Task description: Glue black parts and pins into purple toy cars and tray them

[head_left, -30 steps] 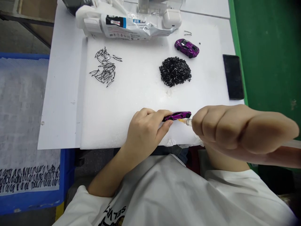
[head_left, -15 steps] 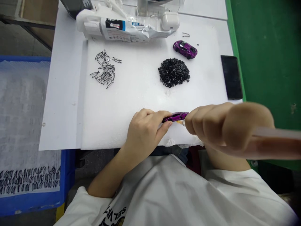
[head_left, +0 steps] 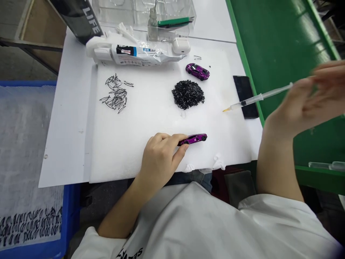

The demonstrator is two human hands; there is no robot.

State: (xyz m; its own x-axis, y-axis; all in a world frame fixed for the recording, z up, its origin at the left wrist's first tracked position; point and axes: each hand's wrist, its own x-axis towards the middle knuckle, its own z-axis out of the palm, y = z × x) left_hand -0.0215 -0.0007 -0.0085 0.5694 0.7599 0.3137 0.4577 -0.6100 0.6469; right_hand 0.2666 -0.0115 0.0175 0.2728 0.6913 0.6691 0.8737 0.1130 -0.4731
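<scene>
My left hand point(head_left: 161, 154) pinches one end of a small purple toy car point(head_left: 195, 139) between thumb and fingers, low over the white foam sheet. The car's far end sticks out to the right, with a wheel showing. At the right, my right hand point(head_left: 304, 97) is raised and blurred, its fingers stretched toward the picture's edge and apparently off the syringe. That slim clear syringe point(head_left: 253, 100) with a yellow tip lies across the dark phone point(head_left: 239, 86); its plunger end meets the hand's outline. Above the held car is a heap of small black parts point(head_left: 188, 94).
A second purple toy car point(head_left: 197, 71) stands behind the heap. Thin black looped parts point(head_left: 115, 93) lie at the left. Along the back are a glue tube point(head_left: 140, 55), a white case point(head_left: 181, 46) and a small bottle point(head_left: 152, 27). A blue crate point(head_left: 71, 216) is at lower left.
My right hand has left the car and swung up and right; the syringe has moved from beside the car to the phone. My left hand still holds the car. The view has shifted.
</scene>
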